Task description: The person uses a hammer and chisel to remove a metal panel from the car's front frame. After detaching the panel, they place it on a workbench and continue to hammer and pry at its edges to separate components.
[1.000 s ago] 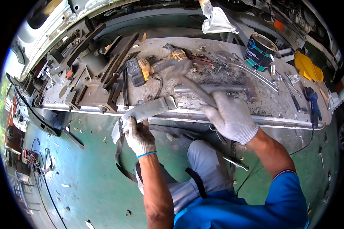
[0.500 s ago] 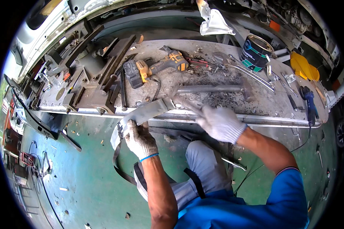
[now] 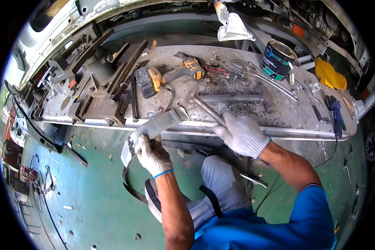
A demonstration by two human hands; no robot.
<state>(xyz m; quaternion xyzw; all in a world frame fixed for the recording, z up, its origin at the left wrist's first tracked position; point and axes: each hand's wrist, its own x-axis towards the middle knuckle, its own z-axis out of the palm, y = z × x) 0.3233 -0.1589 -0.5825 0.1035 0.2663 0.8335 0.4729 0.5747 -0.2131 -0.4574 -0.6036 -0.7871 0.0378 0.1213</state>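
Note:
My left hand [image 3: 153,155], in a white knit glove, is closed on a bent grey sheet-metal strip [image 3: 161,123]. The strip's far end rests on the front edge of the workbench [image 3: 221,126], and its other end bends down to the left. Also gloved, my right hand [image 3: 242,134] grips the handle of a hammer [image 3: 207,109]. The hammer's head is raised a little above the strip's far end, apart from it. Beyond it a larger sledgehammer [image 3: 237,98] lies across the bench.
On the bench are a yellow-black cordless tool [image 3: 171,76], red-handled pliers [image 3: 215,70], a dark can [image 3: 276,60], yellow plastic pieces [image 3: 330,75] and a blue power tool [image 3: 336,112]. A heavy steel fixture [image 3: 98,89] occupies the left end. A cable trails over the green floor [image 3: 100,200].
The hammer has lifted off the strip's end and looks sharper now. My left hand has shifted only slightly, still holding the strip.

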